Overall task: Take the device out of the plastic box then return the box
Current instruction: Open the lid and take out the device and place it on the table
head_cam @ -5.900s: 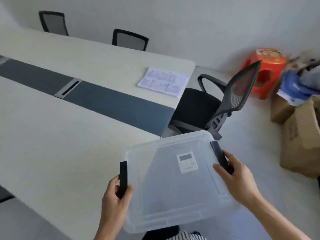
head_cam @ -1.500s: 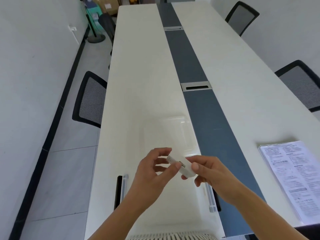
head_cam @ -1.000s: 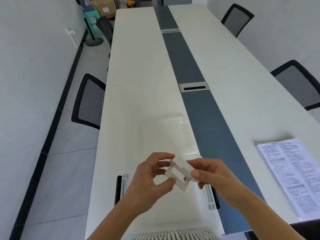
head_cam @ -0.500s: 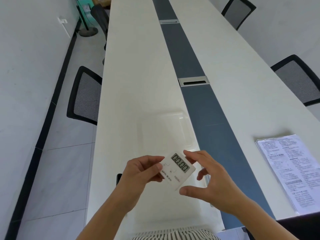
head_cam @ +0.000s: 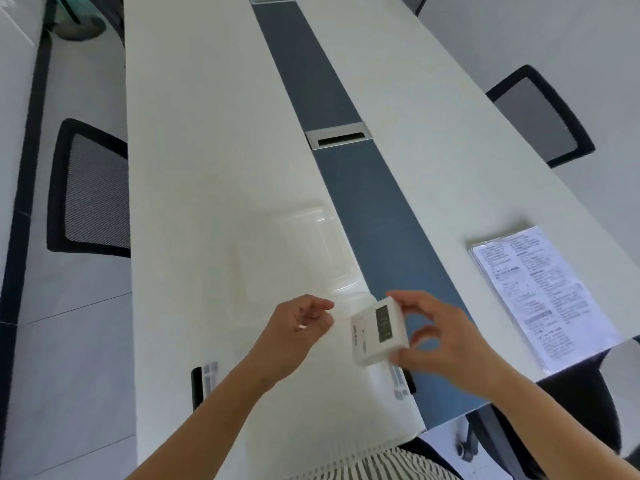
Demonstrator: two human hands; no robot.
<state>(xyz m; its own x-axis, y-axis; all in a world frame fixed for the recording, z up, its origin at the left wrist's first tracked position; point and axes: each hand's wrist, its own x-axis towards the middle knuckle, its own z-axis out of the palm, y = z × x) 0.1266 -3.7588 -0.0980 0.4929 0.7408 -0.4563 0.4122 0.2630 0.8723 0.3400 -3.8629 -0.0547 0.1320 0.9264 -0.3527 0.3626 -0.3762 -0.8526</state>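
The device [head_cam: 378, 330] is a small white timer with a grey display, held above the open box. My right hand [head_cam: 440, 337] grips it by its right edge, thumb below and fingers on top. My left hand [head_cam: 294, 330] hovers just left of it with curled fingers, holding nothing. The clear plastic box [head_cam: 311, 403] stands open on the table's near end, with black latches on both sides [head_cam: 196, 384]. Its clear lid [head_cam: 304, 251] lies flat on the table just beyond it.
A long white table [head_cam: 207, 150] with a dark blue centre strip [head_cam: 367, 188] and a metal cable slot [head_cam: 339, 135] stretches away. A sleeved printed sheet [head_cam: 540, 292] lies at the right. Black mesh chairs stand at the left [head_cam: 91, 188] and right [head_cam: 540, 114].
My left hand has let go of the device; my right hand now holds it alone, shifted right and turned so the display stands upright. The view tilted down.
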